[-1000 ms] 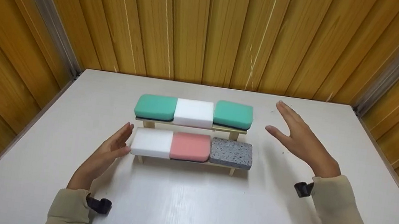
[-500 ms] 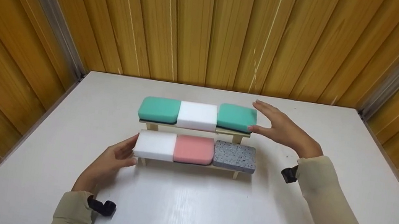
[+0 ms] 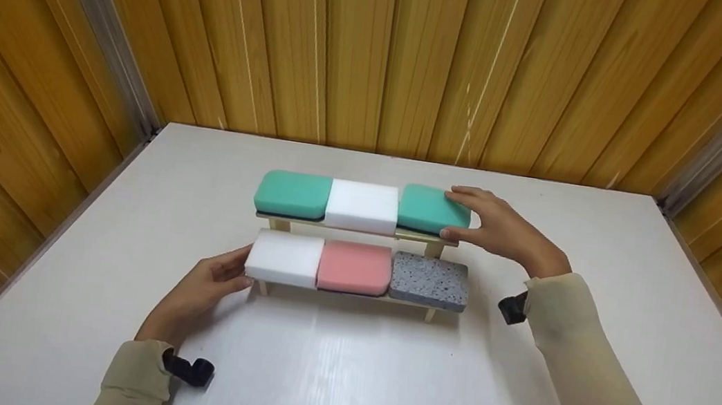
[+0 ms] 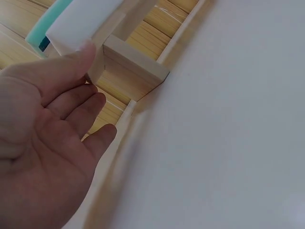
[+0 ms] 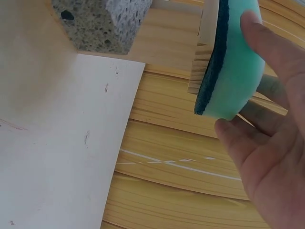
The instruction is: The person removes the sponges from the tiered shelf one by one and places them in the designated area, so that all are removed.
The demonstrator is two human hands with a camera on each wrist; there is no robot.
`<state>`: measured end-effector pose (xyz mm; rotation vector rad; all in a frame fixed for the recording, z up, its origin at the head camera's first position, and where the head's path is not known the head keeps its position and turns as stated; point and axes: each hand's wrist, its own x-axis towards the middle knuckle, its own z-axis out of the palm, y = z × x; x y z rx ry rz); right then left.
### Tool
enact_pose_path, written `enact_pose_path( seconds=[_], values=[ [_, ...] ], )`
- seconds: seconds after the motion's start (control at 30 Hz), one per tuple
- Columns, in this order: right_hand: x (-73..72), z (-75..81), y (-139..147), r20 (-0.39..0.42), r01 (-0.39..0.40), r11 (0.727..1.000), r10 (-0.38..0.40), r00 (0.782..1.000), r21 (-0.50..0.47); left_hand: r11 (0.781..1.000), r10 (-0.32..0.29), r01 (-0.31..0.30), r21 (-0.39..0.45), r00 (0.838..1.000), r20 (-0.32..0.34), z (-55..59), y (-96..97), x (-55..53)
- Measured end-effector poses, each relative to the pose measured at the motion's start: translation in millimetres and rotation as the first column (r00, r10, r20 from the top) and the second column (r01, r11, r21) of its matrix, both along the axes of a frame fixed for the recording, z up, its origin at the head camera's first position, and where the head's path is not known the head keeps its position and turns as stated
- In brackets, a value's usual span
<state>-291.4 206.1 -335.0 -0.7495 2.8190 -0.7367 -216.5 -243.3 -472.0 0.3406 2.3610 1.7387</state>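
Note:
A two-tier wooden stand (image 4: 136, 64) carries blocks in two rows. My right hand (image 3: 507, 232) pinches the right end of a green scouring sponge (image 3: 430, 208), at the right of the back row, thumb in front and fingers behind. Its dark scouring layer faces the shelf in the right wrist view. My left hand (image 3: 192, 292) holds the left end of the front shelf, beside a white sponge (image 3: 284, 258). In the left wrist view the thumb lies over the shelf end and the white sponge's lower edge, with the fingertips behind.
Beside the white sponge sit a pink sponge (image 3: 354, 268) and a grey speckled block (image 3: 429, 281). The back row also bears a second green sponge (image 3: 292, 193) and another white sponge (image 3: 363, 205). Wood-look panels (image 3: 353, 48) stand behind the white table (image 3: 337, 381).
My right hand has come left and taken hold of the green sponge's right end. The left hand has closed in on the stand's left end. The head view has shifted slightly.

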Motion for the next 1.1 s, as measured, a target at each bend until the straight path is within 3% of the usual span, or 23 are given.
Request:
enact_pose_path(
  seconds=[0.63,1.1],
  values=[
    [2.5,-3.7,1.8,-0.058,-0.043,0.998,0.040,0.998,-0.051,0.996,0.057,-0.058,-0.065,0.998,-0.011,0.0,-5.8,6.0],
    [10.9,-6.5,29.4,-0.109,0.005,0.997,-0.013,0.994,-0.071,0.998,0.047,-0.047,-0.043,0.999,-0.011,1.3,-5.0,8.1]
  ],
)
